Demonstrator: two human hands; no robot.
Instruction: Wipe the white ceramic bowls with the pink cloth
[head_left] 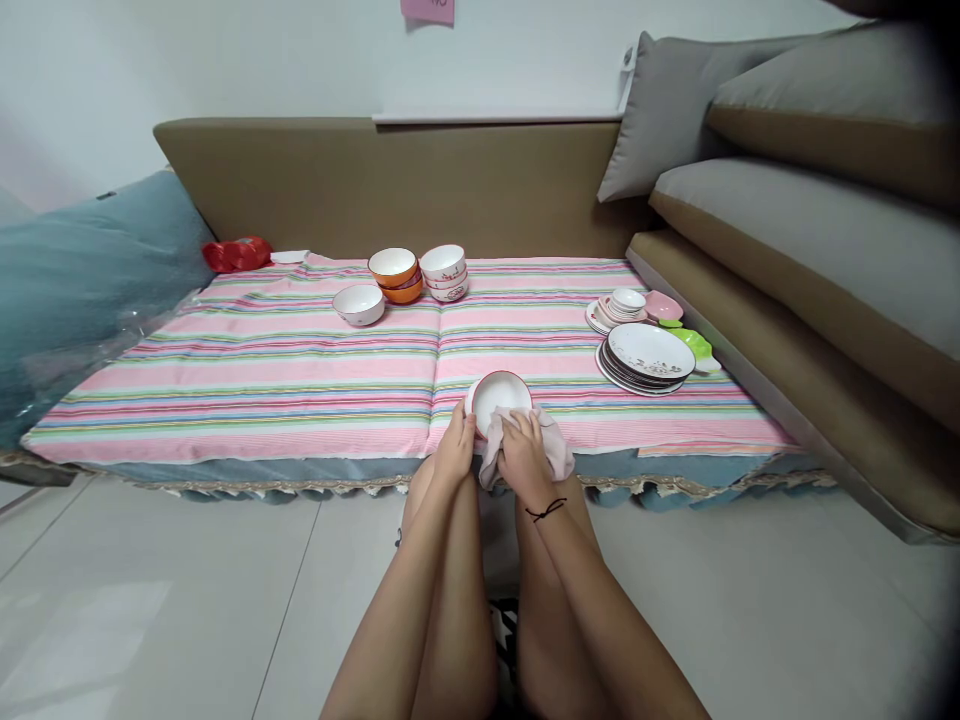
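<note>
Above my knees, at the front edge of the striped cloth, a white bowl (pixel 491 392) with a red rim is tilted toward me. My left hand (pixel 456 445) grips its left side, thumb toward the rim. My right hand (pixel 523 455) is closed on a pale greyish-pink cloth (pixel 556 450), which lies against the lower right of the bowl's rim and inside. Part of the bowl's lower side is hidden by the cloth and my fingers.
Farther back stand a lone white bowl (pixel 359 305), stacked orange bowls (pixel 393 268) and stacked white bowls (pixel 443 266). Stacked plates (pixel 649 355), small dishes (pixel 627 302) and a green leaf-shaped dish (pixel 694 345) are at right. Cushions (pixel 810 230) rise beyond. A red bag (pixel 237 254) lies far left.
</note>
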